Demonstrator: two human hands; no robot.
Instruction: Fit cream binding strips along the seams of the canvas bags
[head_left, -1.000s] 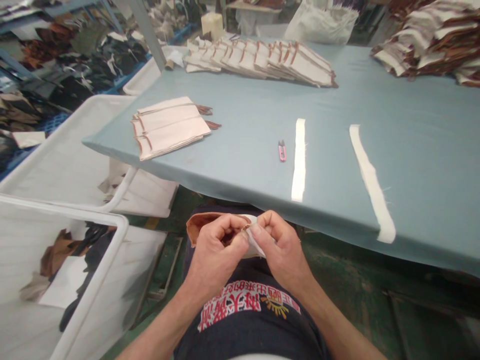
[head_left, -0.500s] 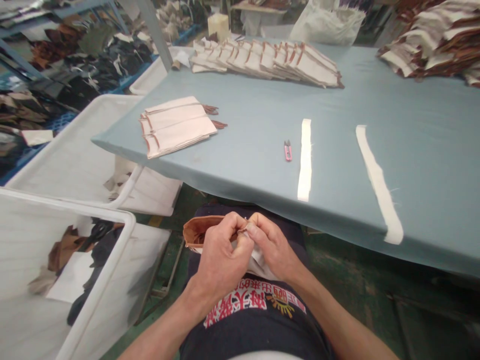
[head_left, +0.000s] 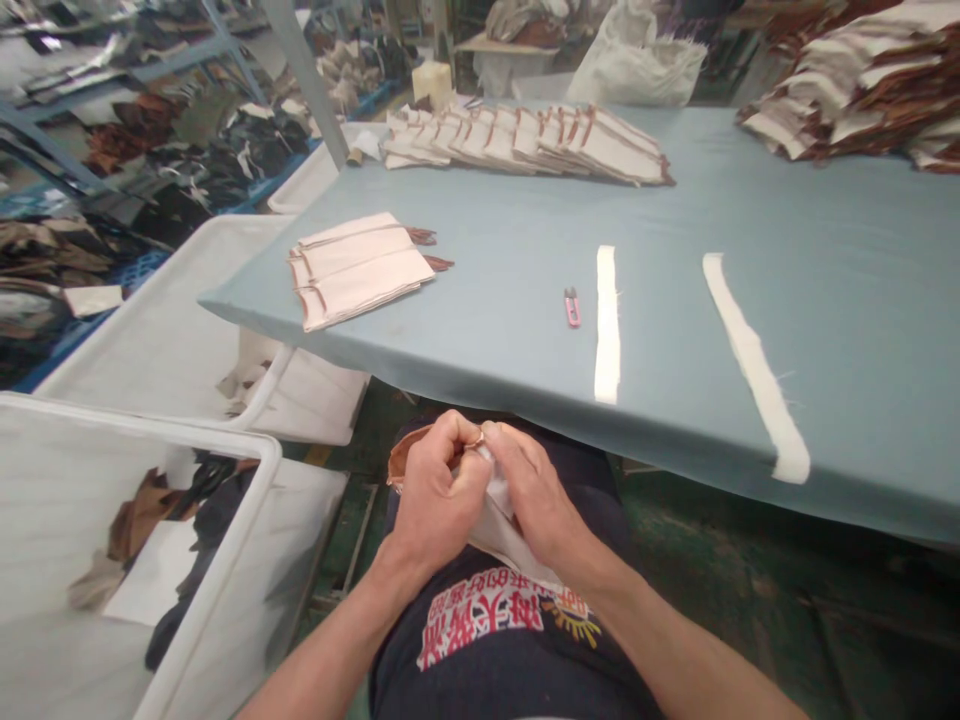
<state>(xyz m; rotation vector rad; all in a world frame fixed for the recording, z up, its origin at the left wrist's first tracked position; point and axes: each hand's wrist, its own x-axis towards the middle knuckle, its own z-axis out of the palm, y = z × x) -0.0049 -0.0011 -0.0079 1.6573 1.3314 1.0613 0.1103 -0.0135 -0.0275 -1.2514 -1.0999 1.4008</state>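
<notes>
Over my lap, my left hand and my right hand pinch the edge of a sewn fabric piece, pale on the outside and brown inside. Its brown opening shows left of my left hand; much of the rest is hidden behind my fingers. The fingertips of both hands meet at the edge. On the table ahead lie pink thread snips, a white fabric strip and a second white strip farther right. No hand touches these.
A small stack of pale pieces with brown edging lies on the blue-covered table. Behind it is a long row of similar pieces; a large heap sits back right. White bins holding scraps stand at the left.
My hands have shifted slightly left on the fabric piece and still pinch its edge. More pale cloth shows below my right hand. The view has tilted a little.
</notes>
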